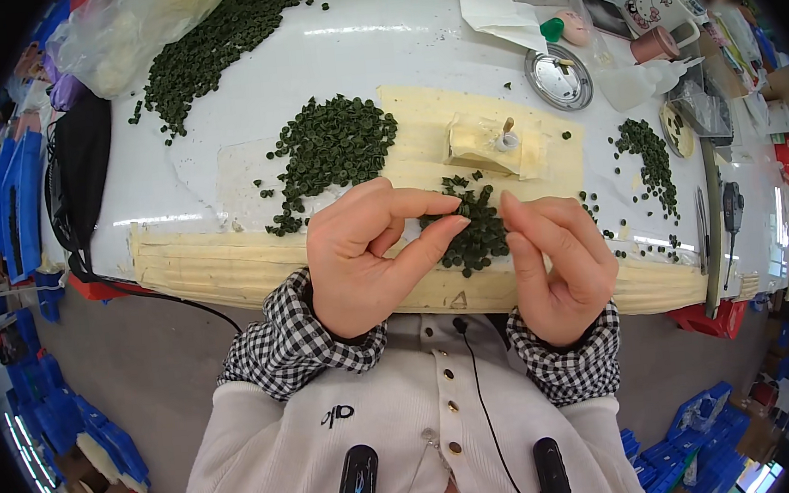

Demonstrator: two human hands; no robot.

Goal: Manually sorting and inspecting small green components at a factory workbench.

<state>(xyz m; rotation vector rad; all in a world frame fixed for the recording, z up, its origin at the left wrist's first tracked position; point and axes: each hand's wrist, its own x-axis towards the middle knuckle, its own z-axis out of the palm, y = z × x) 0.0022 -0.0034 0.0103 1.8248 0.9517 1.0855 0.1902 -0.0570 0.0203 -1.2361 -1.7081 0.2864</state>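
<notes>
Containers first. Round metal dish (pixel 545 94) toward the table's (pixel 176 182) far edge, right of middle; small pale piece in it. Yellowish round dish (pixel 686 142) by the right edge, a few dark green bits inside. Clear plastic tray (pixel 717 128) just beside it, contents unclear. White mug (pixel 649 11) with a cartoon picture near the far right corner, inside not readable; pink cup (pixel 655 44) and white squeeze bottle (pixel 628 89) near it. See-through plastic bag (pixel 119 46) at the far left corner, something whitish in it, too blurred to tell.

Small caps (pixel 479 238): dark green, round, shallow, some with the hollow side showing. Loose heap at the middle of the taped near edge, between the hands. More caps lie in a bigger pile left of it, a long spread toward the far left corner and a scatter near the right edge. Tape-wrapped block (pixel 472 140) with an upright peg stands just beyond the near heap.

Left hand (pixel 354 259): thumb and forefinger tips close together over the heap; can't tell if a cap is pinched. Right hand (pixel 563 266): fingertips bunched beside the heap, grip hidden, can't tell.
</notes>
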